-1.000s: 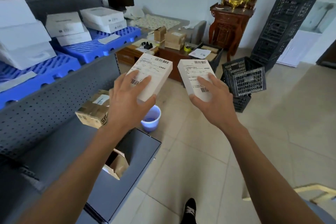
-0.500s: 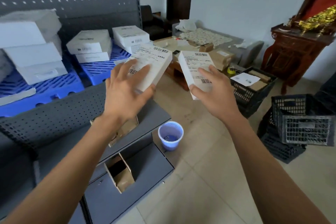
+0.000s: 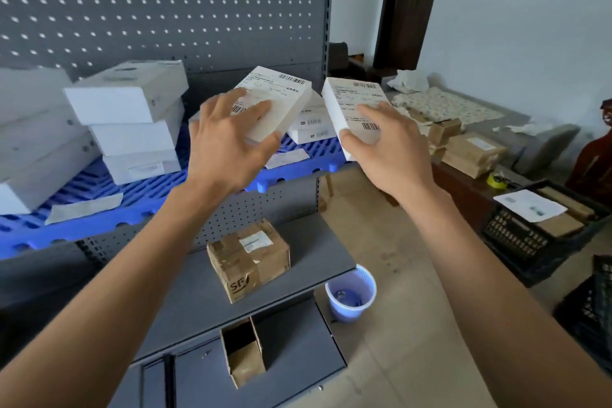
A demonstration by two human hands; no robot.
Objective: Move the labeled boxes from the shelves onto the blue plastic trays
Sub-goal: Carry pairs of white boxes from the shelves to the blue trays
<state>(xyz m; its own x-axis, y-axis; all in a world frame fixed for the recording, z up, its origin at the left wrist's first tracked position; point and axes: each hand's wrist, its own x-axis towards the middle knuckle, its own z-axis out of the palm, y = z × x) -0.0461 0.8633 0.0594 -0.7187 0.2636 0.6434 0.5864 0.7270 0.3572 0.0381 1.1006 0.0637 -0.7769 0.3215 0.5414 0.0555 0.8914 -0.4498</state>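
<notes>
Each hand, left hand (image 3: 228,142) and right hand (image 3: 387,146), clasps one labeled box (image 3: 278,103) (image 3: 351,106), long axes toward 12 o'clock, above the blue tray (image 3: 298,169), left nearer.

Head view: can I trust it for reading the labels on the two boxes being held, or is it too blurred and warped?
Head view: even daylight, no glare; barcodes on the left box and right box show, but the small print is too soft to read; the white stacks at left smear; the shelf post leans from wide-angle warp.
</notes>
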